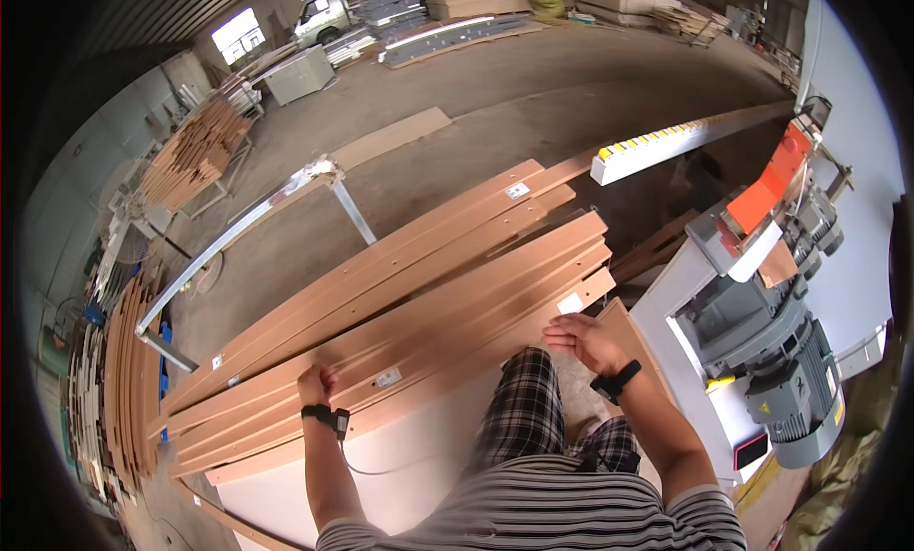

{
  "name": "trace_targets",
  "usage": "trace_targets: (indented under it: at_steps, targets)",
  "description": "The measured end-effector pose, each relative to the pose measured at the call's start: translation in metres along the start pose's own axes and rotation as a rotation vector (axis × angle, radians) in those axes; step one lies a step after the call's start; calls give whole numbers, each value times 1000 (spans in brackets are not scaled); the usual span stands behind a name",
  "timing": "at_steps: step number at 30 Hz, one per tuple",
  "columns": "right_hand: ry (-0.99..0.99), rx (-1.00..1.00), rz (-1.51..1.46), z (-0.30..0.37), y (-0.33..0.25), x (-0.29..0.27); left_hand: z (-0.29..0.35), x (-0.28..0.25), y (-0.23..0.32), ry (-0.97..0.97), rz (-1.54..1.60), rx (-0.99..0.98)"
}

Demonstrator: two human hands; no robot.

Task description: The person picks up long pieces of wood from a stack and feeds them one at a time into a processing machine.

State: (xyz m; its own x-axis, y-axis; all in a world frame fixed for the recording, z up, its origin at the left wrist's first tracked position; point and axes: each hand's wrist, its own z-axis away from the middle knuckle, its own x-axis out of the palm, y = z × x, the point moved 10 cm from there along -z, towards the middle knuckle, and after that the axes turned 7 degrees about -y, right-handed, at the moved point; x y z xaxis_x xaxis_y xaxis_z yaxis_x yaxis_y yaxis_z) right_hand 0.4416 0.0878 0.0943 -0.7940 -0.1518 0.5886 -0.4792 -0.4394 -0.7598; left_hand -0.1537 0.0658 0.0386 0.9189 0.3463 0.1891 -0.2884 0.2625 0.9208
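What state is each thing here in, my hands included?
Left hand: fingers curled, over the boards; grip unclear.
Right hand: fingers loosely extended, near the closest boards; contact unclear.
Brown boards: piled, overlapping, ends uneven.
Grey motor: running or stopped, can't tell.
Pink-edged device: screen dark.
White vehicle: standing in the background.

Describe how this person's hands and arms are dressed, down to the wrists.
Both the left hand and the right hand are without gloves, and the forearms are uncovered. Each wrist wears a black band: the left band carries a small dark boxy piece, with a thin cable close by; the right band is also chunky. The short sleeves are striped dark and light.
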Motion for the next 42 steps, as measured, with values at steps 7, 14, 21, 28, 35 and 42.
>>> trace_targets:
  at_steps: [7,14,21,28,35,42]
  targets:
    - [192,111,68,50,52,-97,-4,107,13,149,-1683,503]
    - [356,95,52,110,76,-160,-33,124,6,174,-1739,318]
    - [463,149,188,133,92,-177,-53,119,11,224,-1735,264]
    - [590,182,201,163,130,-220,-33,128,15,356,-1692,361]
    - [665,266,221,193,171,-258,-21,121,35,374,-1557,442]
    - [735,192,354,202,206,-307,-36,138,31,267,-1586,189]
